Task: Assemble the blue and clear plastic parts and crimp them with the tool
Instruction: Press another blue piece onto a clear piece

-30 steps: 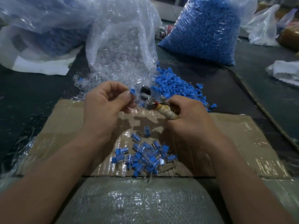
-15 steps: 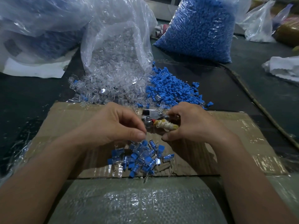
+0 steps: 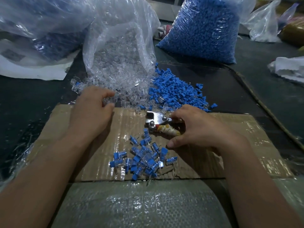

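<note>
Clasps crimp tool point(image 3: 156, 120) by handle in right grip point(image 3: 200, 130); curls left grip point(image 3: 92, 112) at clear parts point(image 3: 125, 89) just ahead, unclear whether holding. Seemingly light, stiff, slippery: pinch sides.

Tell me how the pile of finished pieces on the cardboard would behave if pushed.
The pile would probably scatter, since its pieces lie loose. Small plastic, likely light, they should slide easily over the glossy taped cardboard.

The cardboard point(image 3: 256, 139) was free along its right side. Ahead, the clear pile point(image 3: 121, 83) and blue pile point(image 3: 174, 89) blocked the way; assembled pieces point(image 3: 143, 158) covered the middle.
</note>
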A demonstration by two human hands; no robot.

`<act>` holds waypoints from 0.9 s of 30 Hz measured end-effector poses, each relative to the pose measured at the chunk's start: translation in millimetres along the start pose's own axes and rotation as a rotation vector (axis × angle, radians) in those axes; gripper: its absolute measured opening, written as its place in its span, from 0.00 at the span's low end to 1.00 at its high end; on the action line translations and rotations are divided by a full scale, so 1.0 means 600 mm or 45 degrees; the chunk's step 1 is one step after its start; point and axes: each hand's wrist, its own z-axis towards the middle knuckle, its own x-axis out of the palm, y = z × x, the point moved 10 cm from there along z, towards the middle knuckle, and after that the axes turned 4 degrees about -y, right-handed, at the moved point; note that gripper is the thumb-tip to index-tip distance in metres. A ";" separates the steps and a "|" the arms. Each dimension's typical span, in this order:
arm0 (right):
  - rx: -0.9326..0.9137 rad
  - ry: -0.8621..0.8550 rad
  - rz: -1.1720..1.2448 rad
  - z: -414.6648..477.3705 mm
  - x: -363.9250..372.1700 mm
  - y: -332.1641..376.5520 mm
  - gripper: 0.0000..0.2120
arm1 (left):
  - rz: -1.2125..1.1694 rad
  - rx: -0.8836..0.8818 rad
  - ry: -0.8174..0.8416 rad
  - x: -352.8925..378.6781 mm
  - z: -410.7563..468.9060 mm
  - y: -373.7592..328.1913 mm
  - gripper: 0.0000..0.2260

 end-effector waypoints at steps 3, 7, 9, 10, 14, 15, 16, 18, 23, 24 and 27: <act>-0.011 -0.011 0.025 -0.001 -0.002 0.000 0.39 | 0.185 0.033 0.170 0.030 0.000 0.003 0.15; -0.049 -0.038 0.029 0.000 -0.004 0.005 0.37 | 0.201 0.042 0.151 0.027 -0.001 0.001 0.13; -0.061 -0.043 0.050 0.000 -0.005 0.006 0.36 | 0.214 0.023 0.113 0.018 0.000 0.003 0.13; -0.063 -0.045 0.067 0.000 -0.005 0.006 0.35 | 0.228 0.007 0.097 0.014 0.001 0.006 0.13; -0.062 -0.073 0.115 0.002 -0.008 0.002 0.32 | 0.269 -0.013 0.084 0.009 0.004 0.010 0.13; -0.056 -0.089 0.132 0.002 -0.010 0.001 0.31 | 0.272 -0.012 0.077 0.008 0.004 0.009 0.13; -0.048 -0.105 0.157 0.002 -0.012 -0.001 0.30 | 0.270 -0.010 0.071 0.008 0.003 0.009 0.13; -0.038 -0.134 0.226 0.004 -0.016 -0.005 0.26 | 0.267 0.000 0.059 0.007 0.002 0.009 0.12; 0.020 -0.416 0.417 0.001 -0.062 -0.028 0.07 | 0.079 0.004 -0.072 -0.012 0.004 0.003 0.08; 0.057 -0.528 0.451 -0.003 -0.078 -0.040 0.06 | -0.013 0.006 -0.095 -0.017 0.003 -0.002 0.07; 0.191 -0.803 0.564 -0.018 -0.111 -0.085 0.08 | -0.195 0.017 -0.091 -0.020 -0.006 -0.020 0.04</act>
